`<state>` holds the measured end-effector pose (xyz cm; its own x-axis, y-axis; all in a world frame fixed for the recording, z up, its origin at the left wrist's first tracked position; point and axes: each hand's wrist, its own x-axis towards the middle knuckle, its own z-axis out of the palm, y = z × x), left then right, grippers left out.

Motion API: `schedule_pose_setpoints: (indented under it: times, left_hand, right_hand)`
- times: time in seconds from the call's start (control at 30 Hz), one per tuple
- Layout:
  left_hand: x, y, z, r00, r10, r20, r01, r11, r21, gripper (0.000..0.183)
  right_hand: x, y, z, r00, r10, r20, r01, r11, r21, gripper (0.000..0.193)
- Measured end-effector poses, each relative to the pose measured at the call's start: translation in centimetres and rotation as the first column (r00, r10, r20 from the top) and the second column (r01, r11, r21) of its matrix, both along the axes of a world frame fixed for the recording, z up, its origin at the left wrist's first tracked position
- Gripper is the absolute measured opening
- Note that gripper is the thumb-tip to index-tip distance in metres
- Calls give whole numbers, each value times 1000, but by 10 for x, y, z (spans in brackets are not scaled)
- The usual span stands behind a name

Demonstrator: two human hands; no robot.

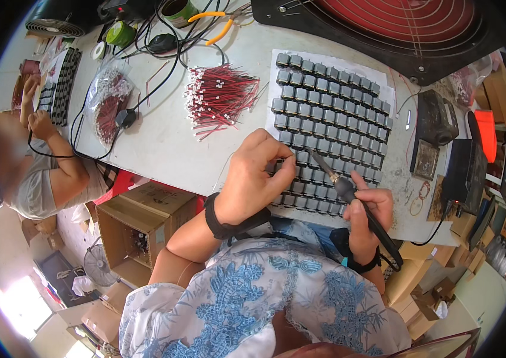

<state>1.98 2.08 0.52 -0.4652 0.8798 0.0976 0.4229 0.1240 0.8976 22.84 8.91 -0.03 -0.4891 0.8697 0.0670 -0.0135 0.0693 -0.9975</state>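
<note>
My right hand [367,209] is closed round a soldering iron [346,190], its tip pointing up and left over rows of small grey metal motors [330,113]. The motors stand close together on a white sheet [272,89]. My left hand [259,170] is closed in a pinch at the left edge of the rows, close to the iron's tip. What its fingertips hold is too small to make out. A thin pale strand hangs beside the left hand. Beyond it lies a pile of short red wires with white connectors [220,98].
A large black fan with a red inside [408,24] fills the far right. Right of the motors are a black iron stand [438,116] and a black box [463,176]. A bag of wires [108,98], orange-handled pliers [220,31] and cables lie left. A co-worker [50,161] sits far left.
</note>
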Motion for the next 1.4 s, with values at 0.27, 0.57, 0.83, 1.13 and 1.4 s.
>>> schedule_pose_setpoints:
  times: [0.27, 0.57, 0.83, 1.13, 1.4]
  left_hand:
    - [0, -2, -3, 1000, 0, 23, -1, 1000, 28, 6]
    - [-1, -3, -5, 999, -23, 24, 23, 999, 25, 6]
    - [-5, -4, 7, 996, 16, -84, -15, 1000, 14, 7]
    - [0, 5, 8, 963, -75, -259, 79, 997, 3, 7]
    - [0, 2, 5, 985, -4, -171, 5, 1000, 5, 7]
  right_hand:
    - [-1, 1, 2, 999, 28, -20, -28, 999, 21, 15]
    - [0, 1, -1, 999, 33, 21, -35, 997, 63, 16]
    - [4, 3, -1, 997, -3, -80, 8, 997, 72, 16]
    - [10, 5, -7, 997, 2, -75, 4, 997, 74, 15]
    - [5, 4, -6, 998, 50, -41, -49, 998, 25, 16]
